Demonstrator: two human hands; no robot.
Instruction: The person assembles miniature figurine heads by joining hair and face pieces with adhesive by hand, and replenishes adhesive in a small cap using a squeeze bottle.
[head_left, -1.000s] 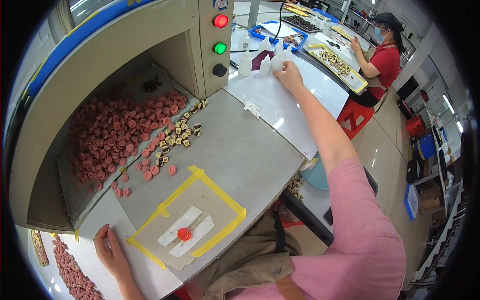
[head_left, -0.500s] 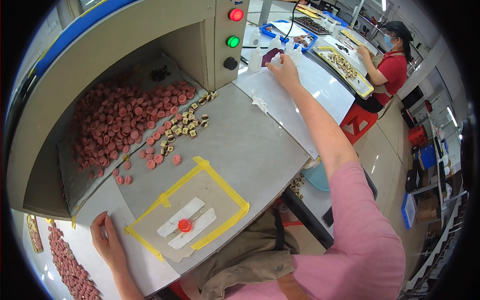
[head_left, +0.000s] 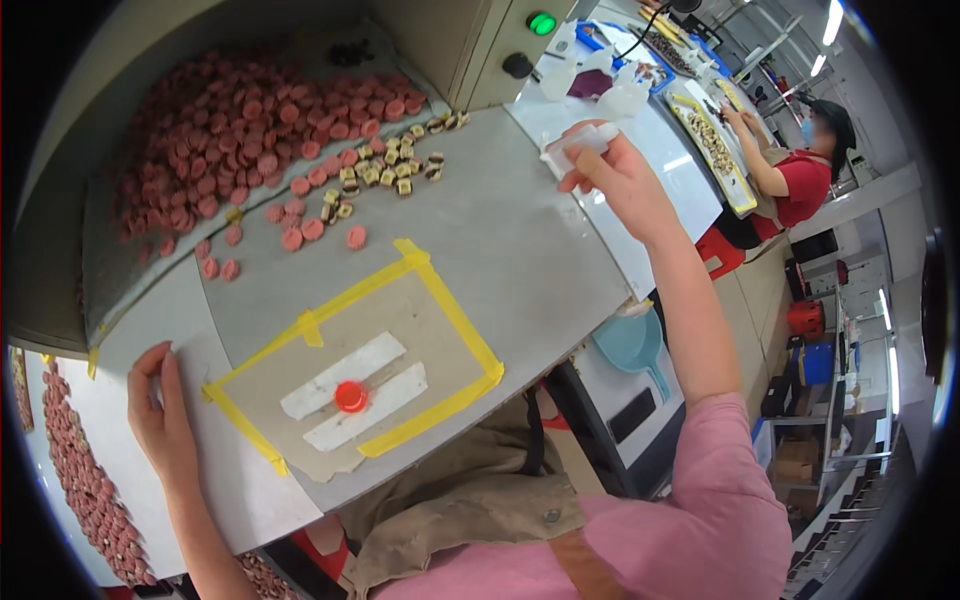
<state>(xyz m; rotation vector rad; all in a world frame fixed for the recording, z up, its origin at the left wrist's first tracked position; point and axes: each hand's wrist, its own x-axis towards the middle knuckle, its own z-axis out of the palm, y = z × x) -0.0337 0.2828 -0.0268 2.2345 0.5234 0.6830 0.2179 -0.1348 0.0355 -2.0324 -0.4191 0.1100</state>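
My right hand (head_left: 620,180) is closed round a small white plastic bottle (head_left: 598,137), held tilted above the far right part of the worktop; the fingers hide part of it. My left hand (head_left: 163,415) rests at the left side of the worktop, fingers loosely curved and apart, with nothing in it. Between the hands, a round red cap-like piece (head_left: 351,397) sits on two white strips (head_left: 345,375) on a beige board (head_left: 400,330) edged with yellow tape (head_left: 450,320). Behind the board lie several small cream-and-dark cube pieces (head_left: 404,187) and pink ridged round pieces (head_left: 356,238).
A large pile of pink round pieces (head_left: 250,130) fills the machine's opening. More lie in a band (head_left: 75,460) at far left. White bottles (head_left: 625,95) stand at the back right. A person in red (head_left: 800,190) works beside a yellow-rimmed tray (head_left: 715,150). A blue dustpan-like scoop (head_left: 630,340) lies right.
My right hand has come back from the group of bottles toward me, now with a white bottle in it. The view has shifted; my left hand stays by the worktop's left side.
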